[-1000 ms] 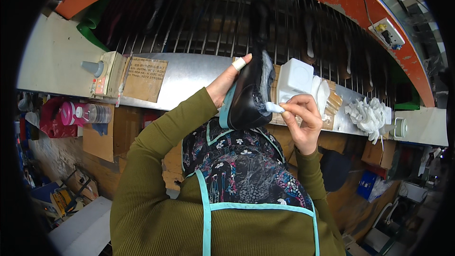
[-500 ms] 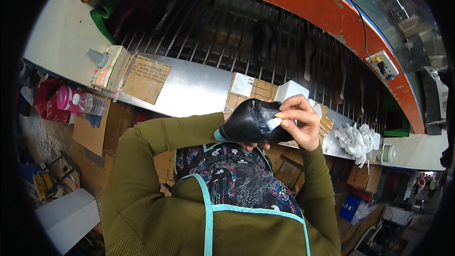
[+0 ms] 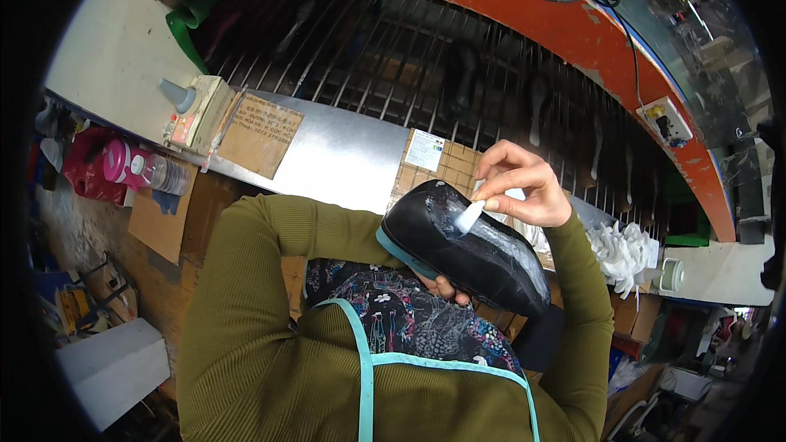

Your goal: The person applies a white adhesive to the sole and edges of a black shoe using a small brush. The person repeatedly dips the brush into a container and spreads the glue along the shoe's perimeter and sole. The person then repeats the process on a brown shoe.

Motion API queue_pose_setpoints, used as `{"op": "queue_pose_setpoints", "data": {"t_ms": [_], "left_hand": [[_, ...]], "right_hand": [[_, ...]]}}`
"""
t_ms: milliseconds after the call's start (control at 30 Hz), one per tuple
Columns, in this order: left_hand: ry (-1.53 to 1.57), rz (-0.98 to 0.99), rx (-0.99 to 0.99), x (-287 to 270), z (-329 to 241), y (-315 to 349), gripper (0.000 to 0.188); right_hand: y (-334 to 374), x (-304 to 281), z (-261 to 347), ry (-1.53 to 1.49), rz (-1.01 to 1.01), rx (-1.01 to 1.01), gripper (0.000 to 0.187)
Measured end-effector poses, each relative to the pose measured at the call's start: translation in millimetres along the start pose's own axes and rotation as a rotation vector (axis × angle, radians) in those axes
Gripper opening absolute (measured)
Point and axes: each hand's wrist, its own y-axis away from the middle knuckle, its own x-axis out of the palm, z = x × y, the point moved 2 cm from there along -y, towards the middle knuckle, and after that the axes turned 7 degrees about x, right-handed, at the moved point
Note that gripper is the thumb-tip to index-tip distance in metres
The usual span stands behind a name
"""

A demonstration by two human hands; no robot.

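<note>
Tilted in front of my chest is a black shoe (image 3: 417, 221) with a teal edge along its underside. A whitish smear runs along its upper. My left hand (image 3: 447, 288) grips the shoe from below; only some fingertips show, the rest being hidden behind it. Between thumb and fingers, my right hand (image 3: 524, 188) pinches a small white piece (image 3: 469, 218), perhaps a wad of cloth or a small applicator. Its lower end touches the smeared upper.
Beyond the shoe runs a metal ledge (image 3: 327, 147) with cardboard (image 3: 260, 137) on it, before a rack of metal rods (image 3: 393, 57). At the left stands a box-shaped device with a grey cone (image 3: 176, 95). White crumpled cloths (image 3: 622, 258) lie at the right.
The shoe has turned, so its long side and the whitish smear now show, its far end pointing lower right. My right hand has risen slightly, still pinching the white piece.
</note>
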Motion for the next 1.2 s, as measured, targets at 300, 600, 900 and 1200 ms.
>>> {"op": "queue_pose_setpoints", "data": {"t_ms": [300,600,900,1200], "left_hand": [[-0.458,-0.165,0.355,-13.5,12.1,28.1,0.079],[-1.088,-0.851,1.209,31.2,12.7,103.5,0.086],[-1.739,-1.586,1.496,37.9,-12.6,156.7,0.032],[-1.196,-1.150,1.571,15.2,-48.7,135.3,0.105]], "right_hand": [[41.8,-24.1,-12.8,0.054,0.020,0.239,0.014],[209.6,53.5,-137.1,-0.004,-1.063,0.809,0.017],[193.9,90.8,-182.3,1.013,-1.168,0.867,0.005],[211.1,80.1,-194.0,-0.110,-0.971,1.117,0.019]]}}
